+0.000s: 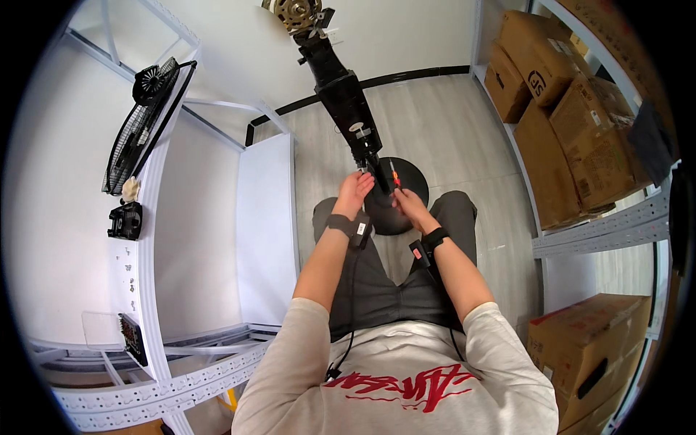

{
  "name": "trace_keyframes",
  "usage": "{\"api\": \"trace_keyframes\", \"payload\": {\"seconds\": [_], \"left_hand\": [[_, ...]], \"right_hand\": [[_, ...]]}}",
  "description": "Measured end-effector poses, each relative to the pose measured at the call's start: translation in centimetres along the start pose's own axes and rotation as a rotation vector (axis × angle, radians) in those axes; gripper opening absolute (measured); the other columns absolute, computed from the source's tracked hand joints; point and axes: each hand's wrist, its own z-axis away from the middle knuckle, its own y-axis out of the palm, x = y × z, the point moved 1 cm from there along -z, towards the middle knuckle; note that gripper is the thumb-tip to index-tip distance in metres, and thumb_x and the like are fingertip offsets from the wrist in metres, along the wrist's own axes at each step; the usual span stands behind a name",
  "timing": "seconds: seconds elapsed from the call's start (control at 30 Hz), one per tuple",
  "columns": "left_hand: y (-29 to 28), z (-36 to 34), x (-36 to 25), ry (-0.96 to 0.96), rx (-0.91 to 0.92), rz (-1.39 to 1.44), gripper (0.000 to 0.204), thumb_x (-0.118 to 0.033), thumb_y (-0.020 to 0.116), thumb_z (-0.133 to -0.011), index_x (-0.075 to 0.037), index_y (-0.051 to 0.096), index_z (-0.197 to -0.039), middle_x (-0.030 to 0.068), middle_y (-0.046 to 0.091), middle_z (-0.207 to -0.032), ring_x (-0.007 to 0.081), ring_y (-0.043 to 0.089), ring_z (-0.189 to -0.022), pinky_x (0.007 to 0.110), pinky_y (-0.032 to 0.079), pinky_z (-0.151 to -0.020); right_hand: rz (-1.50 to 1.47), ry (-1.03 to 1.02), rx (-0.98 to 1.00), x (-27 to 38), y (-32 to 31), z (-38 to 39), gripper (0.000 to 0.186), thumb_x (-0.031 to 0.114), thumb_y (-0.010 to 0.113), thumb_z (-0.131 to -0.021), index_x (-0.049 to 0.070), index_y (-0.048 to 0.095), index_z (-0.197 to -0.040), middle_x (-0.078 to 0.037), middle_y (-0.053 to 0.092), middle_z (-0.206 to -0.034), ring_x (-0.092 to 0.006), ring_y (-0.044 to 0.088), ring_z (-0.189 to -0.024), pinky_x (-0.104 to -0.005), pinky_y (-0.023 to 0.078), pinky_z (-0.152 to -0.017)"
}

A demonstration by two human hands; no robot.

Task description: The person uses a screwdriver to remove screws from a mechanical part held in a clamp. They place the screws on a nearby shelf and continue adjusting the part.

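Observation:
In front of me stands a floor fan without its blade and grille. Its exposed motor (296, 13) is at the top, the long black housing (348, 101) slopes toward me, and its round black base (406, 217) rests on the floor between my feet. My right hand (412, 206) grips a screwdriver (396, 178) with a red and yellow handle, its shaft pointing up beside the black pole. Beside the housing's lower end is my left hand (353, 193), palm partly showing, fingers loosely extended; whether they touch the housing I cannot tell.
On the left shelf (154, 239) lie a fan grille (138, 130), a black plastic part (126, 220), several small screws (130, 270) and a dark panel (133, 339). Cardboard boxes (591, 134) fill the right rack. Another large box (587, 348) stands at lower right.

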Motion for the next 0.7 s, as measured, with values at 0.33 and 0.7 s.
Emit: {"api": "trace_keyframes", "payload": {"seconds": [0.33,0.7], "left_hand": [[-0.2,-5.2,1.9,-0.118,0.170,-0.032,0.036,-0.011,0.047,-0.103,0.007,0.046,-0.134,0.0210,0.058,-0.134,0.0321,0.058,-0.123,0.042,0.050,-0.105],[0.6,-6.0,0.6,-0.062,0.251,-0.020,0.028,-0.008,0.055,-0.101,0.002,0.053,-0.127,0.0191,0.061,-0.130,0.0302,0.061,-0.121,0.041,0.051,-0.103]], "right_hand": [[0.238,0.037,-0.029,-0.1,0.8,-2.8,0.024,0.032,0.055,-0.102,0.009,0.062,-0.101,0.002,0.061,-0.077,-0.0052,0.050,-0.061,-0.0222,0.039,-0.054],[0.179,-0.075,-0.009,-1.8,0.7,-5.4,0.029,0.032,0.057,-0.101,0.004,0.067,-0.104,0.002,0.063,-0.076,-0.0066,0.053,-0.067,-0.0241,0.042,-0.061]]}}
